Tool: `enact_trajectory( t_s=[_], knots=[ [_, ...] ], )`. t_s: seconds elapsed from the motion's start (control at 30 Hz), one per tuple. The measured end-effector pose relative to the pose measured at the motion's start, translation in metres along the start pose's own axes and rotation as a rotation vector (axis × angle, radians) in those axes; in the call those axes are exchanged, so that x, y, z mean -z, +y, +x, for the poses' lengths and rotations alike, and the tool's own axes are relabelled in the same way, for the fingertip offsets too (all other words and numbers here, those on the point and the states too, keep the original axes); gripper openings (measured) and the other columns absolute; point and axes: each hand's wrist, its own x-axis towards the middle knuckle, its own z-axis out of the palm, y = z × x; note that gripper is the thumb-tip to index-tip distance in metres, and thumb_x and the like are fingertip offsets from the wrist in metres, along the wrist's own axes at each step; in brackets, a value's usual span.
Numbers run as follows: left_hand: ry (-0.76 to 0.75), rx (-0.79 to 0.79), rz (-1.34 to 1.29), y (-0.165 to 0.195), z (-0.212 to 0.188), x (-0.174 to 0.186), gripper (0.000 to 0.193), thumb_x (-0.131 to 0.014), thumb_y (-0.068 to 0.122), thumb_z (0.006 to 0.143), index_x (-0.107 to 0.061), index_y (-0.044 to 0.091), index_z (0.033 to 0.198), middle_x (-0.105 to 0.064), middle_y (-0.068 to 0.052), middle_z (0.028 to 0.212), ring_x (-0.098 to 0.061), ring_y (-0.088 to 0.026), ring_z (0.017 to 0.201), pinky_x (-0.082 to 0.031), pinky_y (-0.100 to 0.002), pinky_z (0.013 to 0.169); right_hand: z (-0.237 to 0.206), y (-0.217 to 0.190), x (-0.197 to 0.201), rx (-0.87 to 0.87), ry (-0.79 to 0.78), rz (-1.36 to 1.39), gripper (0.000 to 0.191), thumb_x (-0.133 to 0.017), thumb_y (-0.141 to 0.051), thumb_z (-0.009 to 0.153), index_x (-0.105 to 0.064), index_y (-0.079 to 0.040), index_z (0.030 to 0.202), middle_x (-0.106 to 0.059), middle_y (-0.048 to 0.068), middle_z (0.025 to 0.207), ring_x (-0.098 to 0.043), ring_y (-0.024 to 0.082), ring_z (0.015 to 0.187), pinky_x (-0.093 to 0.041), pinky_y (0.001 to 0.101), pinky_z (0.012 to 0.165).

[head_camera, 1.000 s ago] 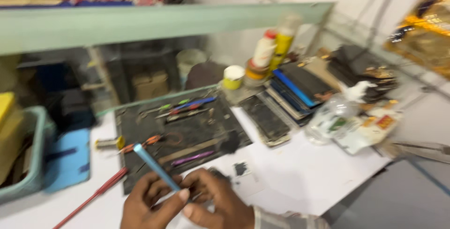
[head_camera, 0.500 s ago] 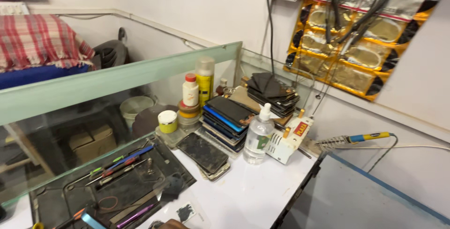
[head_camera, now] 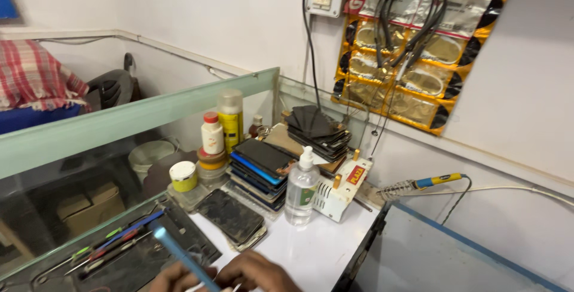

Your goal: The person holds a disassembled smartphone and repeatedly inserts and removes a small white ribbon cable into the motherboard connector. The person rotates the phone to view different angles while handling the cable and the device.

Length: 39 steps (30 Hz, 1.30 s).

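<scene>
Both hands sit at the bottom edge, mostly cut off. The left hand point(head_camera: 173, 278) and right hand point(head_camera: 257, 271) meet around a blue tool point(head_camera: 179, 255) angled up-left over the dark mat point(head_camera: 128, 265); which hand grips it cannot be told. A phone point(head_camera: 232, 215) lies just beyond, beside a clear bottle point(head_camera: 301, 191).

Two hands point(head_camera: 239, 274); one pump bottle point(head_camera: 301, 188)
</scene>
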Motion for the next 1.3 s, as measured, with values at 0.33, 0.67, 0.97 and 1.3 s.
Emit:
enact_trajectory(
  t_s=[0.33,0.67,0.97,1.3],
  knots=[
    [-0.362,-0.332,-0.203,0.133,-0.067,-0.150,0.084,-0.091,0.011,0.054,-0.053,-0.005,0.127,-0.073,-0.021,0.099,-0.078,-0.026,0.089,-0.065,-0.038,0.079,-0.003,-0.094,0.143,0.193,0.298,-0.149,0.054,-0.047,-0.046,0.102,-0.064,0.002,0.120,-0.065,0.011,0.112,-0.067,0.019,0.107,-0.052,0.0325,0.096],
    [-0.539,-0.359,-0.304,0.220,-0.103,-0.223,0.069,-0.086,0.012,0.057,-0.058,-0.004,0.117,-0.068,-0.011,0.091,-0.068,-0.016,0.082,-0.060,-0.030,0.073,0.081,-0.173,0.346,0.310,0.899,-0.968,0.019,-0.071,-0.021,0.097,-0.076,-0.003,0.104,-0.070,0.005,0.089,-0.062,0.012,0.073,-0.052,0.0293,0.066],
    [-0.615,-0.377,-0.244,0.223,-0.096,-0.250,0.081,-0.087,0.022,0.054,-0.055,-0.002,0.124,-0.071,-0.009,0.096,-0.071,-0.016,0.086,-0.061,-0.033,0.077,0.119,-0.233,0.377,0.113,1.220,-1.540,0.026,-0.078,-0.027,0.087,-0.077,-0.001,0.087,-0.071,0.023,0.081,-0.069,0.040,0.076,-0.055,0.0498,0.069],
    [-0.645,-0.243,-0.200,0.203,-0.075,-0.241,0.085,-0.089,0.019,0.053,-0.048,-0.005,0.123,-0.073,-0.014,0.095,-0.078,-0.022,0.089,-0.066,-0.037,0.081,0.137,-0.238,0.390,0.116,1.329,-1.484,0.015,-0.078,-0.020,0.080,-0.080,-0.007,0.086,-0.070,0.021,0.074,-0.069,0.040,0.067,-0.057,0.0481,0.067]
  ],
)
